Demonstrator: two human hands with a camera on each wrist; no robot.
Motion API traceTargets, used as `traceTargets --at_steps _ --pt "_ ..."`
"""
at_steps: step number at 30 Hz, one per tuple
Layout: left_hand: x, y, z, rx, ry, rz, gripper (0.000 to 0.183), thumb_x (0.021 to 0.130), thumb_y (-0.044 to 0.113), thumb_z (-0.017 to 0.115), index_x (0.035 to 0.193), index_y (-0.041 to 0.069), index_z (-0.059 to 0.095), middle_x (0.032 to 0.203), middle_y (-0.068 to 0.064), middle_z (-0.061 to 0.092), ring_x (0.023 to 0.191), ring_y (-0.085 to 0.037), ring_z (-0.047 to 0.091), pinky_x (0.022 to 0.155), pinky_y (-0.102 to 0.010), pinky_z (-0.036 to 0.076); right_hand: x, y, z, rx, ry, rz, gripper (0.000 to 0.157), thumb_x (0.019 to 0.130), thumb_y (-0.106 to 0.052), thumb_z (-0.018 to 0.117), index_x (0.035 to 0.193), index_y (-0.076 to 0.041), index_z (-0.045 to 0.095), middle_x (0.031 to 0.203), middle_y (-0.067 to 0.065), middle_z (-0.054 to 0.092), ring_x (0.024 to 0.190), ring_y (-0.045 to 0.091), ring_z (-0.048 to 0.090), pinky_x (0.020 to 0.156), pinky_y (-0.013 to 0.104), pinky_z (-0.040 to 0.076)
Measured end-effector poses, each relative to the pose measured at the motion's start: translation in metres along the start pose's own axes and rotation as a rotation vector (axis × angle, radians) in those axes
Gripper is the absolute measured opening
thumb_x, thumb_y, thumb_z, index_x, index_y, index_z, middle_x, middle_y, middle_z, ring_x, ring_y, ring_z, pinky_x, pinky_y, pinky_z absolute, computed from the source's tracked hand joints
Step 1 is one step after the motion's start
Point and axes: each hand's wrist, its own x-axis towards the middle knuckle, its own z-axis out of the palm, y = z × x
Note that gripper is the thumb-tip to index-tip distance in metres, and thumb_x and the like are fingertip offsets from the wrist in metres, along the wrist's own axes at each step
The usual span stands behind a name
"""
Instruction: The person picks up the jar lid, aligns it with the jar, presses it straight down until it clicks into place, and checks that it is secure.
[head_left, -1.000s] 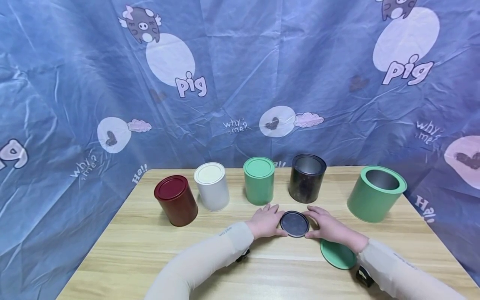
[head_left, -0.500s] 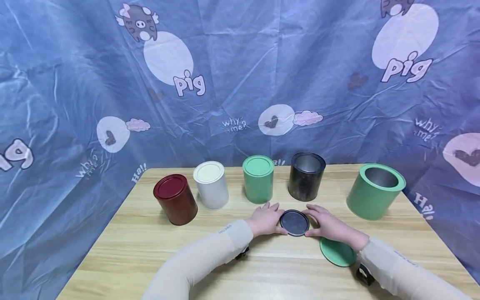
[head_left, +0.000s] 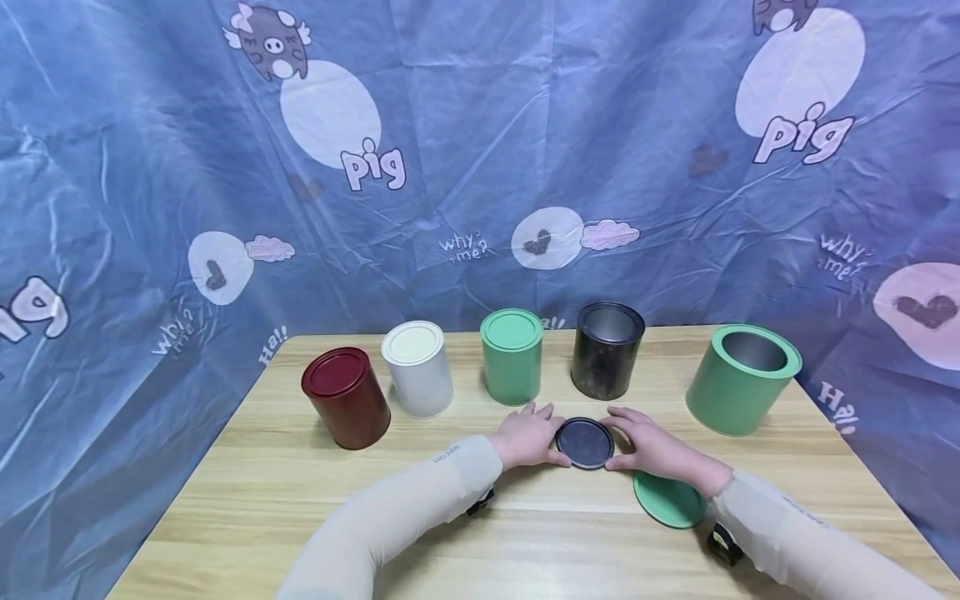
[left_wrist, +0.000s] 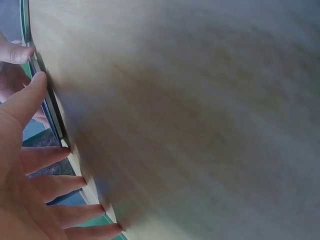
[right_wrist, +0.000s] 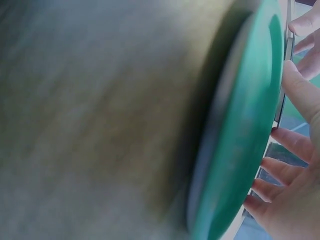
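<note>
A small round black lid (head_left: 585,443) lies flat on the wooden table, between my two hands. On its left, my left hand (head_left: 521,438) has thumb and forefinger right at the rim. My right hand (head_left: 654,450) does the same on the right side. In the wrist views the fingers of both hands are spread and fairly straight, fingertips down at the table. A larger green lid (head_left: 670,502) lies partly beneath my right hand and wrist, and fills much of the right wrist view. Behind the black lid stands an uncovered black can (head_left: 606,362).
A wide green can (head_left: 737,404) stands uncovered at the right. Along the back left are a lidded dark red can (head_left: 352,412), a lidded white can (head_left: 422,387) and a lidded green can (head_left: 513,371). A blue printed curtain (head_left: 450,167) hangs behind the table (head_left: 247,500).
The head view has shifted slightly, so everything sits a little further left and higher in it. Hands and black lid keep their places relative to each other.
</note>
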Motion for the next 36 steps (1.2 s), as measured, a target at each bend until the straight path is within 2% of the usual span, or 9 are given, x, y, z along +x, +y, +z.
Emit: traceTargets --at_steps 9,14,18,23,26,36 --pt "0.001 -0.001 -0.005 -0.022 0.0 0.016 0.072 0.082 0.062 0.064 0.14 0.022 0.051 0.147 -0.006 0.049 0.135 -0.032 0.045 0.103 -0.043 0.046 -0.001 0.001 -0.002 0.029 0.011 -0.001 0.068 0.075 -0.03 0.082 0.126 0.008 0.056 0.129 0.035 0.052 0.121 0.053 0.048 0.1 0.063 0.038" --pt "0.004 -0.004 -0.004 -0.032 0.012 0.056 0.072 0.083 0.06 0.064 0.14 0.019 0.051 0.144 -0.007 0.052 0.135 -0.023 0.046 0.111 -0.034 0.039 -0.001 0.003 -0.006 0.057 -0.002 0.02 0.07 0.078 -0.031 0.08 0.129 0.007 0.054 0.129 0.031 0.055 0.122 0.049 0.05 0.101 0.061 0.039" --pt "0.005 -0.006 -0.003 -0.044 0.03 0.078 0.071 0.084 0.058 0.065 0.14 0.016 0.051 0.141 -0.006 0.055 0.133 -0.017 0.049 0.112 -0.029 0.036 -0.002 0.003 -0.007 0.089 -0.002 0.027 0.07 0.079 -0.033 0.079 0.131 0.006 0.053 0.129 0.029 0.056 0.122 0.048 0.05 0.101 0.06 0.04" --pt "0.003 -0.005 -0.003 -0.072 0.064 0.105 0.067 0.083 0.057 0.067 0.136 0.017 0.055 0.131 -0.001 0.062 0.12 -0.014 0.058 0.097 -0.027 0.049 -0.004 0.006 -0.006 0.11 -0.004 0.031 0.07 0.079 -0.033 0.078 0.132 0.005 0.053 0.13 0.026 0.057 0.122 0.046 0.051 0.101 0.059 0.04" --pt "0.003 -0.005 -0.003 -0.092 0.077 0.117 0.066 0.082 0.056 0.068 0.135 0.018 0.056 0.128 0.0 0.064 0.114 -0.014 0.062 0.087 -0.027 0.053 -0.006 0.007 -0.006 0.133 0.005 0.039 0.069 0.079 -0.033 0.078 0.131 0.004 0.054 0.13 0.025 0.058 0.123 0.045 0.051 0.101 0.059 0.04" --pt "0.004 -0.007 -0.007 -0.187 0.095 0.14 0.063 0.083 0.049 0.071 0.136 0.02 0.054 0.128 0.002 0.065 0.11 -0.012 0.064 0.086 -0.024 0.052 -0.005 0.004 -0.01 0.169 0.059 0.037 0.068 0.079 -0.03 0.078 0.132 0.005 0.053 0.129 0.027 0.058 0.121 0.046 0.052 0.099 0.057 0.043"
